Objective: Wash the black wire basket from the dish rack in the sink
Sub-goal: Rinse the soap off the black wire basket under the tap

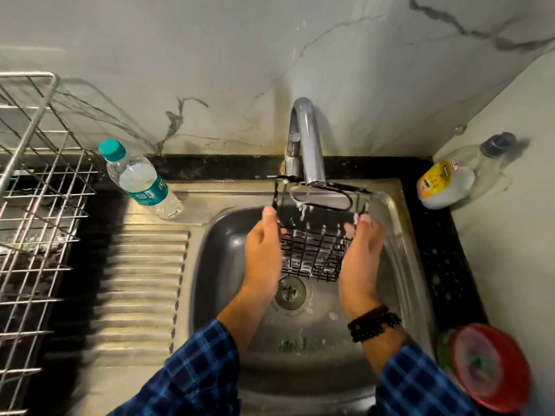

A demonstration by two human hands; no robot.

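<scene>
Sleeves point(195, 370) in blue check come in at the bottom, straight out from the tap point(309, 139), with a dark beaded band point(374, 322) on the right wrist. Both hands are up under the tap and share the basket point(312, 250). The left hand point(264, 253) grips its left side with fingers hooked over the top wire. The right hand point(360, 259) pinches the right side between thumb and fingers. Neither hand is free.

The basket hangs directly below the spout, lifted off the sink point(216, 265) floor and tilted, its looped handle touching or just short of the spout; blur hides which. The drain point(290, 292) lies just nearer the camera than the tap, below the basket's lower edge.

White streaks and drops cling to the wires, and water seems to be falling from the spout onto them. A few specks of foam sit on the floor beside the drain.

So the basket is out of the rack point(39, 190), which stands well left of the tap, and it looks soaped and now under the rinse. Foam on the lower wires suggests the rinse is only partly done. Turning the basket to clear every side, shaking it off and setting it down would be what is left.

A water bottle point(141, 178) stands left of the tap and a soap bottle point(447, 184) right of it.
</scene>
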